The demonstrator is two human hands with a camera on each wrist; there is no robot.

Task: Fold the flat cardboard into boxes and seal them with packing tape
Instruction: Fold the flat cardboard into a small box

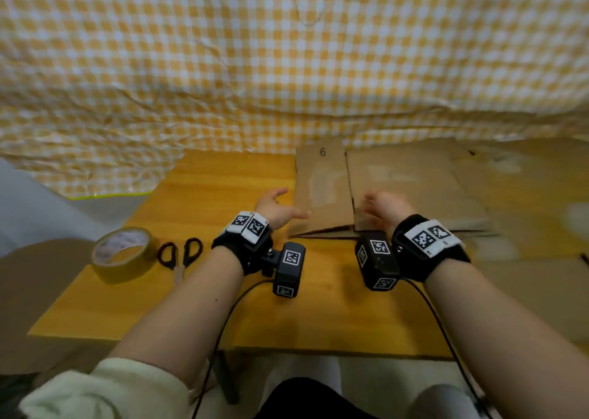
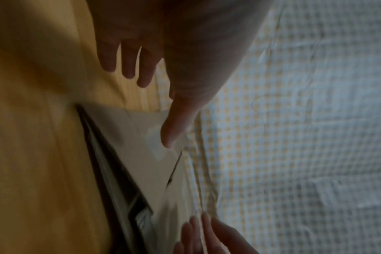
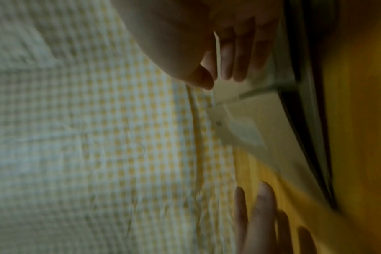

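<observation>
Nothing is folded yet: the flat cardboard [image 1: 322,192] lies stacked at the table's [image 1: 223,179] far right, both the left hand [image 1: 275,208] and right hand [image 1: 384,210] hovering empty-fingered over it (tape roll [image 1: 122,253] and scissors [image 1: 181,253] untouched, leftward).

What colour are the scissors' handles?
Black; the scissors show best in the head view.

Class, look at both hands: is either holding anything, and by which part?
Nothing is held. The left hand and right hand hover open over the flat cardboard.
</observation>
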